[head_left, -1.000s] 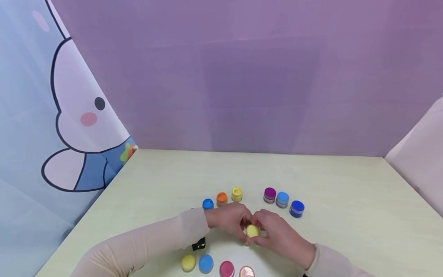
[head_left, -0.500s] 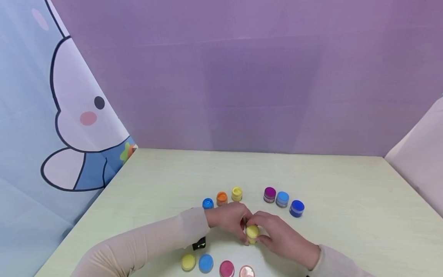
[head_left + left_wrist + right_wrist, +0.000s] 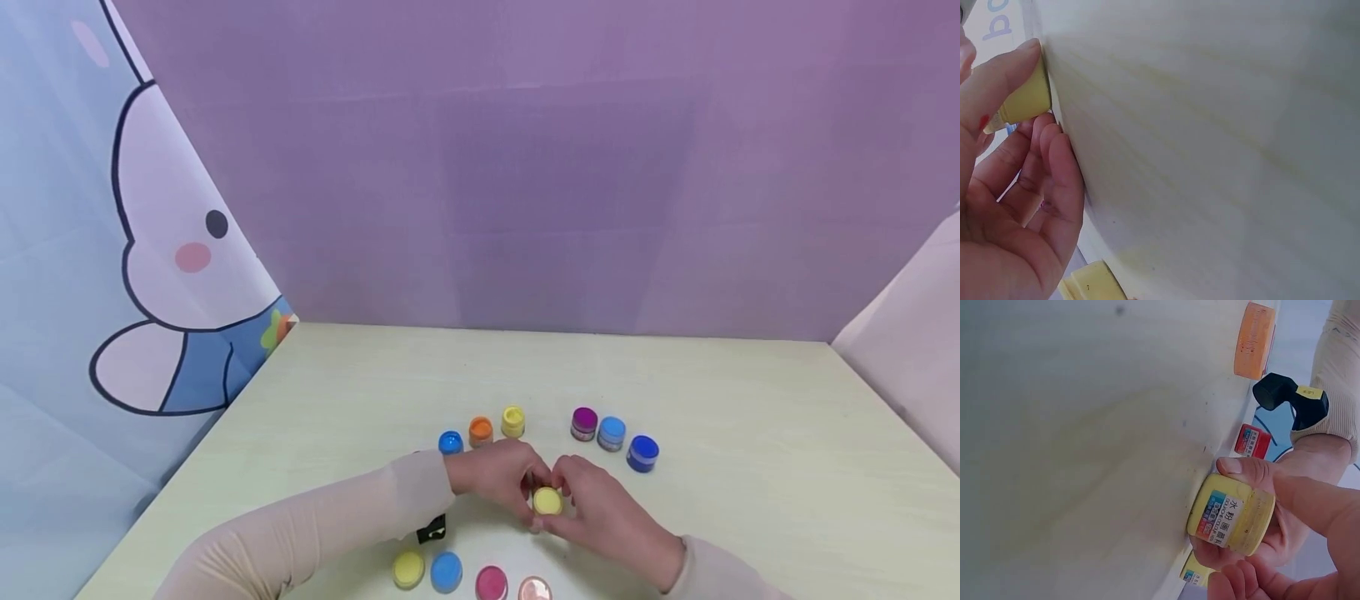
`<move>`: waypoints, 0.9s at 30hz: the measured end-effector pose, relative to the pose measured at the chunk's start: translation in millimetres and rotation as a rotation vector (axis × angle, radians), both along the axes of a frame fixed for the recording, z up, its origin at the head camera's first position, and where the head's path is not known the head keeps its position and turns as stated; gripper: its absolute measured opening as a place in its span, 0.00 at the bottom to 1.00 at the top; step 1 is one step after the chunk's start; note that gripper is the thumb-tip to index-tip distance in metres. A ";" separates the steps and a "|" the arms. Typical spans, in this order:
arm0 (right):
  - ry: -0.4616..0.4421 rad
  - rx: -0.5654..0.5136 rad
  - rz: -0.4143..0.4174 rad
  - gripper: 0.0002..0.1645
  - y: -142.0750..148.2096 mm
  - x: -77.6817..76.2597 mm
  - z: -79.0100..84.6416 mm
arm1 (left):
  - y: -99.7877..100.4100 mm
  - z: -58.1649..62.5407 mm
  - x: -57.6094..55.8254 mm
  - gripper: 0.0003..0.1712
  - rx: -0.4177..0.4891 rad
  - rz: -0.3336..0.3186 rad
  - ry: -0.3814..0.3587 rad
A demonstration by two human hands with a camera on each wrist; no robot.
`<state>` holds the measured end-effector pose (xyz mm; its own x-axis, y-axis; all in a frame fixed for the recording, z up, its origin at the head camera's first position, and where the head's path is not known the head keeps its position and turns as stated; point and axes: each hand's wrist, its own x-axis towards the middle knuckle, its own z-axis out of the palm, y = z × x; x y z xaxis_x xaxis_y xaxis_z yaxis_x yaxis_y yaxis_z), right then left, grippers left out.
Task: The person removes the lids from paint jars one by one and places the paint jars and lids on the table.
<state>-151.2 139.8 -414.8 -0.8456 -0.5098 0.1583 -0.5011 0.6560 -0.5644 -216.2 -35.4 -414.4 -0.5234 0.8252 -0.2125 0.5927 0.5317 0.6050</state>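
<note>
A small yellow paint jar (image 3: 547, 502) stands on the table, its lid on top. My left hand (image 3: 495, 475) grips the jar's body between thumb and fingers; in the left wrist view its thumb lies along the yellow jar (image 3: 1030, 97). From the right, my right hand (image 3: 603, 510) curls thumb and forefinger round the lid at the top. A label faces the camera on the yellow jar (image 3: 1210, 515) in the right wrist view, with the right hand (image 3: 1329, 531) at its lid end. Behind the left hand stand uncovered jars of blue (image 3: 451, 442), orange (image 3: 481, 431) and yellow paint (image 3: 513, 422).
Capped jars in purple (image 3: 584, 424), light blue (image 3: 612, 433) and dark blue (image 3: 642, 453) stand at the back right. Near the front edge lie round yellow (image 3: 408, 569), blue (image 3: 446, 572), pink (image 3: 492, 582) and pale pink (image 3: 535, 588) tops. A red jar (image 3: 1252, 442) shows beyond the left hand.
My right hand's fingers loosened and shifted round the lid half a second ago, and now they grip it again from the right. The left hand and the jar have stayed in place.
</note>
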 end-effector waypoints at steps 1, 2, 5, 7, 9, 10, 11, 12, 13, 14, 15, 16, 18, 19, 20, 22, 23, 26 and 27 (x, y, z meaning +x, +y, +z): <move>0.000 0.004 -0.006 0.21 -0.9 0.2 0.0 | -0.1 -0.2 -0.1 0.19 0.001 -0.004 0.001; -0.002 0.005 -0.008 0.21 -1.6 0.5 0.4 | -0.1 -0.3 0.0 0.18 0.002 -0.008 0.006; -0.008 0.000 -0.005 0.19 -3.2 1.0 1.6 | -0.1 -0.6 0.4 0.18 0.000 -0.009 0.016; -0.008 0.002 0.005 0.18 -3.3 0.7 2.7 | 0.0 -0.4 0.7 0.17 0.002 -0.007 0.010; -0.006 0.002 0.024 0.17 -2.4 0.1 3.9 | 0.0 0.0 1.1 0.17 0.002 0.000 0.002; 0.001 0.003 0.036 0.17 -1.5 -0.5 4.2 | 0.1 0.3 1.2 0.17 0.002 0.003 0.000; 0.003 0.006 0.047 0.16 -0.7 -1.1 4.7 | 0.3 0.8 1.4 0.17 0.002 0.008 -0.004; 0.004 0.007 0.058 0.16 0.3 -1.8 5.3 | 0.5 1.2 1.5 0.17 0.001 0.011 -0.004; 0.002 0.007 0.070 0.15 1.0 -2.2 5.2 | 0.5 1.2 1.9 0.17 -0.001 0.017 -0.006; 0.003 0.003 0.084 0.15 1.9 -2.6 4.9 | 0.6 1.3 2.3 0.17 -0.002 0.020 -0.005; 0.003 -0.003 0.096 0.15 2.6 -2.8 4.5 | 0.6 1.1 2.4 0.17 -0.003 0.023 -0.003; 0.001 -0.008 0.107 0.15 3.7 -3.3 4.3 | 1.1 1.4 2.5 0.17 -0.005 0.023 0.003; 0.004 -0.033 0.143 0.14 5.5 -4.0 3.7 | 1.7 1.2 2.2 0.16 -0.010 0.025 0.009; 0.016 -0.048 0.168 0.15 6.3 -4.1 3.0 | 2.0 1.1 2.1 0.16 -0.014 0.027 0.011; 0.029 -0.060 0.191 0.15 7.1 -4.1 2.5 | 2.1 0.7 2.0 0.17 -0.017 0.028 0.013; 0.059 -0.083 0.234 0.17 8.3 -4.0 1.4 | 2.3 0.1 1.9 0.18 -0.023 0.030 0.018; 0.066 -0.089 0.247 0.18 8.7 -4.0 1.0 | 2.3 -0.2 1.7 0.18 -0.023 0.032 0.016; 0.044 -0.088 0.221 0.22 9.8 -3.6 0.8 | 1.9 -0.5 1.1 0.19 -0.021 0.028 0.016; 0.027 -0.083 0.196 0.22 9.7 -3.3 1.0 | 1.8 -0.5 0.9 0.19 -0.018 0.026 0.016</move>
